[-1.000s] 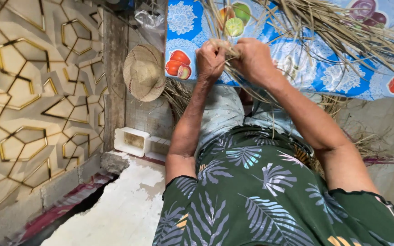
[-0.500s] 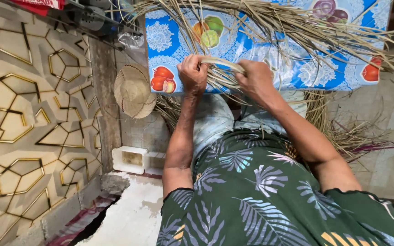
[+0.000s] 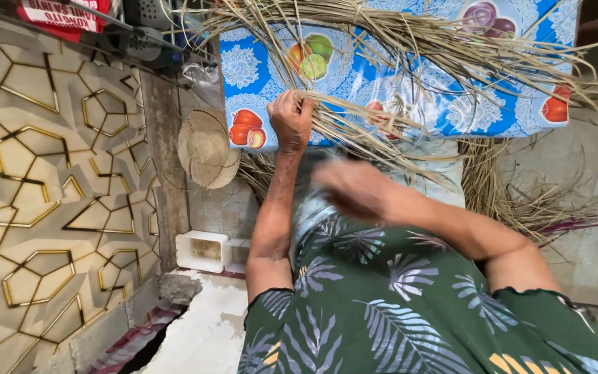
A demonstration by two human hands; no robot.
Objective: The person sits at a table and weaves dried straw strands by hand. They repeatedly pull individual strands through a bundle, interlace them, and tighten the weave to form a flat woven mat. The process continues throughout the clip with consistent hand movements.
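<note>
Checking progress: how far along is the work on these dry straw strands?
Done: no finished piece shows. In hand: left hand grips a bundle of dry tan straw strands on the blue fruit-print cloth; blurred right hand is off it. Left: loose straw beyond.

A home craft corner: dried straw strands (image 3: pixel 417 48) heaped over a fruit-patterned cloth (image 3: pixel 257 76), a woven hat (image 3: pixel 205 147) hanging against patterned wall tiles (image 3: pixel 43 173).
</note>
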